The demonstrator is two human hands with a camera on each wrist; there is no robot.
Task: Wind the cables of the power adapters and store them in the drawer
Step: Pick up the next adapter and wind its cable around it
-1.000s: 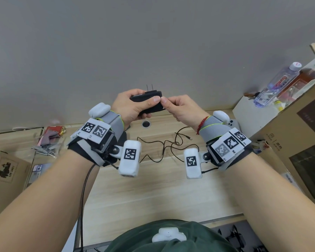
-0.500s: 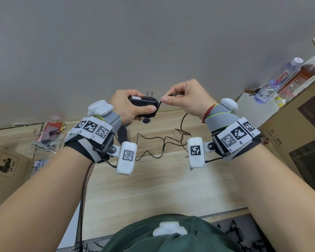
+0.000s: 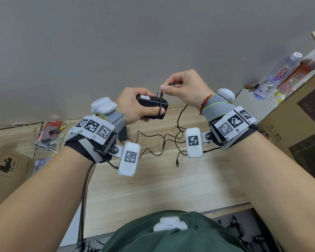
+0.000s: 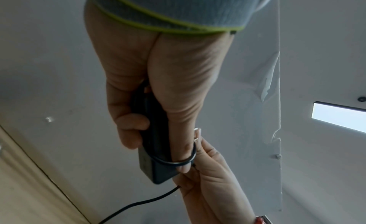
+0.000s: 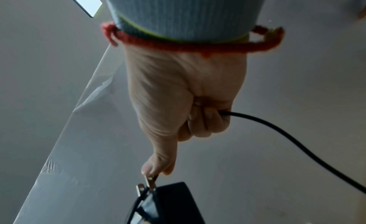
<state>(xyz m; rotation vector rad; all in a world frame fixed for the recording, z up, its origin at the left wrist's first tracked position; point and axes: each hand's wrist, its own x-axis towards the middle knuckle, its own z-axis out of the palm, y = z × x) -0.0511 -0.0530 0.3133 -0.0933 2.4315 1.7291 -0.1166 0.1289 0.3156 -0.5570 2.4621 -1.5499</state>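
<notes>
L hand grips adapter; R hand pinches cable above prongs.

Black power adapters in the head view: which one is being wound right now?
The black power adapter with upright prongs, gripped by the left hand. The right hand pinches its cable. The other adapter lies on the wooden desk.

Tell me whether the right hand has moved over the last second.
Yes. The right hand, pinching the cable, has risen away from the adapter, now higher against the grey wall.
</notes>
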